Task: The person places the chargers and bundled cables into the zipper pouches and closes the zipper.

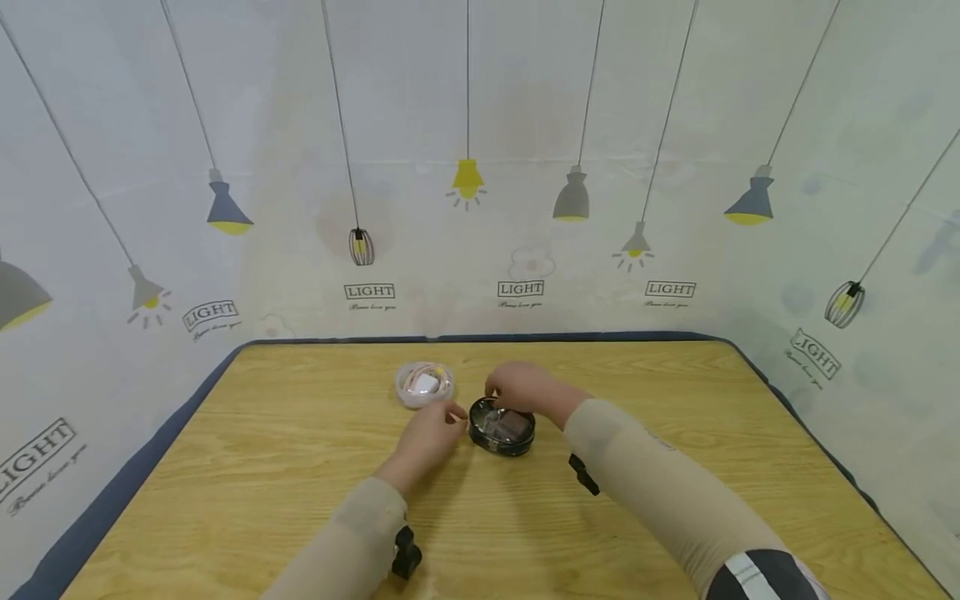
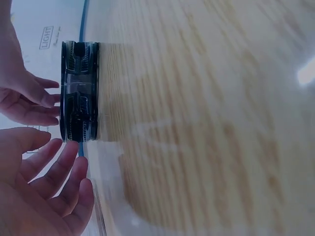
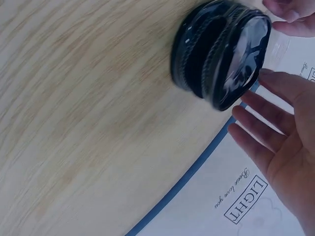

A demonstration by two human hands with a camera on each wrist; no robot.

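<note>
A round black zip case (image 1: 501,429) with a clear top stands on the table, with a dark brown item visible inside. Fingers of my right hand (image 1: 525,387) reach over its far rim; in the right wrist view, the thumb (image 3: 275,81) touches the rim and the other fingers stay fairly straight. To the left of the case is my left hand (image 1: 431,437), fingertips close to its side. The left wrist view has those fingers (image 2: 59,172) spread and loosely bent, holding nothing; whether they touch the case is unclear.
A clear round container (image 1: 424,384) with a coiled pale cable and a white block inside sits beyond my left hand. The wooden table (image 1: 300,467) ends at a dark blue border, where a white lamp-printed cloth (image 1: 450,250) rises behind and at the sides.
</note>
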